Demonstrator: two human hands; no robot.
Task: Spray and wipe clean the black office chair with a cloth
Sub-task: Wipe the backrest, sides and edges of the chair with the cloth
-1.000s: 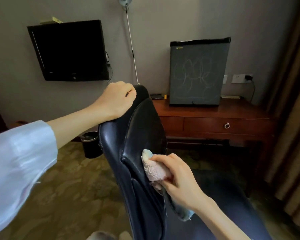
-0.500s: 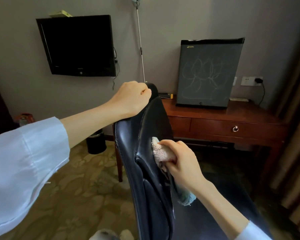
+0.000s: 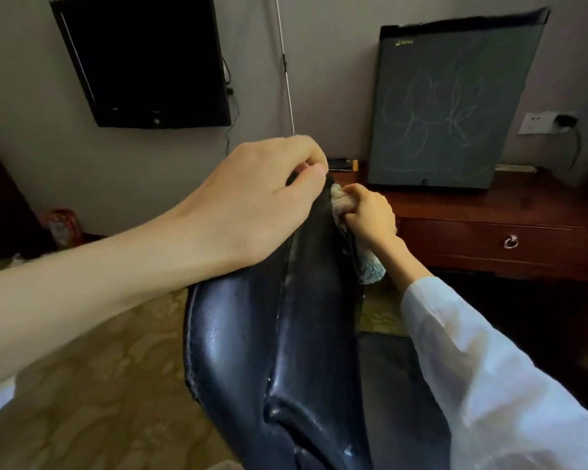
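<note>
The black leather office chair (image 3: pixel 252 337) fills the lower middle of the head view, its backrest seen edge-on from behind. My left hand (image 3: pixel 262 198) grips the top edge of the backrest, fingers curled over it. My right hand (image 3: pixel 370 215) holds a bunched pale cloth (image 3: pixel 342 203) against the front face of the backrest, just below the top. A blue-green end of the cloth (image 3: pixel 370 269) hangs below that hand. The chair's seat is mostly hidden by the backrest and my right sleeve.
A wooden desk (image 3: pixel 510 228) with a drawer stands right behind the chair, bearing a small dark fridge (image 3: pixel 445 106). A black TV (image 3: pixel 143 59) hangs on the wall at left. A thin pole (image 3: pixel 286 66) leans on the wall. Patterned carpet (image 3: pixel 99 385) lies to the left.
My right hand has slid the cloth up the front of the backrest, from its middle to just under the top edge. The camera has moved closer. My left hand keeps its grip on top.
</note>
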